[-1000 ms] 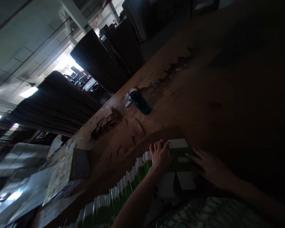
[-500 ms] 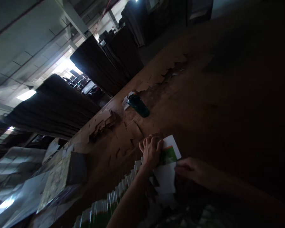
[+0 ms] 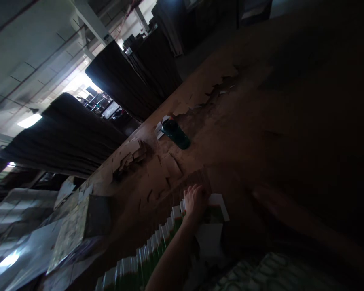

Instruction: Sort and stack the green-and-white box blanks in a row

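Observation:
My left hand (image 3: 195, 200) presses down at the left edge of a white and green printed carton (image 3: 211, 213), its fingers bent together over the far end. A white flap (image 3: 209, 239) of that carton points toward my body. My right hand (image 3: 265, 197) is off to the right, apart from the carton; it is dim and blurred, so its fingers are hard to make out. Left of my left forearm runs a slanting row of similar white and green cartons (image 3: 153, 248), standing close together.
A dark green bottle (image 3: 176, 134) lies or leans on the brown table (image 3: 230, 133) ahead. Torn cardboard layers (image 3: 130, 155) lie to its left. A grey-sided block or stack (image 3: 98, 218) stands at left. Tall dark stacks (image 3: 60, 133) rise beyond the table edge.
My right hand has let go of the carton's flap and moved away to the right. The carton and my left hand have shifted slightly toward me, and the left fingers are closer together.

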Demonstrator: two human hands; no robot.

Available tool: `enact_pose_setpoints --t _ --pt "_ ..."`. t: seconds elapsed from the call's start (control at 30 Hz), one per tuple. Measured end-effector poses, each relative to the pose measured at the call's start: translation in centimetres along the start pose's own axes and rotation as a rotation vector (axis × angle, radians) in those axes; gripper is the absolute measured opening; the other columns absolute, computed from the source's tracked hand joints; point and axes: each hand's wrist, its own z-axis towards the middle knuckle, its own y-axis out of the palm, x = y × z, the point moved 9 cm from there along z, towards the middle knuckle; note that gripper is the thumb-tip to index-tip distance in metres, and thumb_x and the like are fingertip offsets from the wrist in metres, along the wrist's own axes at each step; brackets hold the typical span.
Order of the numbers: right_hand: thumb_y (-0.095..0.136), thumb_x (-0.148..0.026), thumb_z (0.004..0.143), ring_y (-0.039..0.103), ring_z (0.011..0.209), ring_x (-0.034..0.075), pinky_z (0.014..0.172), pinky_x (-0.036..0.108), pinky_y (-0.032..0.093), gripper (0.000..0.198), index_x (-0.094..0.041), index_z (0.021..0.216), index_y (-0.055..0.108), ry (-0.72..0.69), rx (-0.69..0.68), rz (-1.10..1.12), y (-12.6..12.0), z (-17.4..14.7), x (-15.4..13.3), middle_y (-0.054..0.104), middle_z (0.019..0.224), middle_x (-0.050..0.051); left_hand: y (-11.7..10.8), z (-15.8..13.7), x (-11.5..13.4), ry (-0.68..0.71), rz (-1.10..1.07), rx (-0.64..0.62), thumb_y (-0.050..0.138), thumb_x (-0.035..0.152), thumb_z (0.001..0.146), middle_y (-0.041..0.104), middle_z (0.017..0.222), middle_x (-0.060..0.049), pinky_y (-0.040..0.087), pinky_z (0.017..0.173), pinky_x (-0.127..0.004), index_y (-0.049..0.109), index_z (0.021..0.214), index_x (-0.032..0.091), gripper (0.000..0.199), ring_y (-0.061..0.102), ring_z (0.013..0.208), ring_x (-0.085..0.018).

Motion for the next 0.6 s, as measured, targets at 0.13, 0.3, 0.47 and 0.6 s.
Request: enact_pose_setpoints --t 0.13,0.3,0.47,0.6 --pt "0.022 -0.074 0.088 0.036 0.14 0.037 0.11 0.058 0.036 0.075 -0.027 0.139 0.053 -0.093 -0.115 0.02 7.4 -1.4 -2.8 0.04 0.154 0.013 0.4 -0.2 -0.4 -0.024 -0.003 0.015 0.055 0.03 0.091 0.069 0.109 -0.001 0.038 0.088 -0.035 0.07 0.091 0.027 0.016 0.056 0.107 -0.022" --pt "0.032 -0.062 0.094 0.022 0.145 0.033 0.11 0.054 0.037 0.063 -0.036 0.151 0.032 -0.086 -0.14 -0.049 12.0 -3.2 -0.9 0.02 0.163 0.005 0.7 -0.2 -0.3 -0.01 -0.006 0.036 0.054 0.029 0.091 0.069 0.109 0.0 0.037 0.089 -0.035 0.068 0.089 0.026 0.015 0.055 0.107 -0.021" --pt "0.038 -0.048 0.097 0.025 0.144 0.036 0.107 0.054 0.04 0.058 -0.034 0.152 0.028 -0.178 -0.029 -0.118 12.2 -3.5 -1.0 0.003 0.165 0.005 0.8 -0.2 -0.5 -0.028 0.023 0.043 0.052 0.029 0.092 0.068 0.103 -0.001 0.037 0.088 -0.035 0.067 0.086 0.025 0.017 0.055 0.104 -0.021" --pt "0.04 -0.051 0.096 0.022 0.144 0.038 0.107 0.057 0.039 0.057 -0.033 0.15 0.035 -0.127 0.047 -0.114 12.1 -3.1 -1.5 0.007 0.165 0.008 0.9 -0.4 -0.1 -0.02 0.035 0.039 0.05 0.031 0.093 0.066 0.104 -0.002 0.038 0.091 -0.037 0.066 0.092 0.026 0.017 0.053 0.106 -0.022"
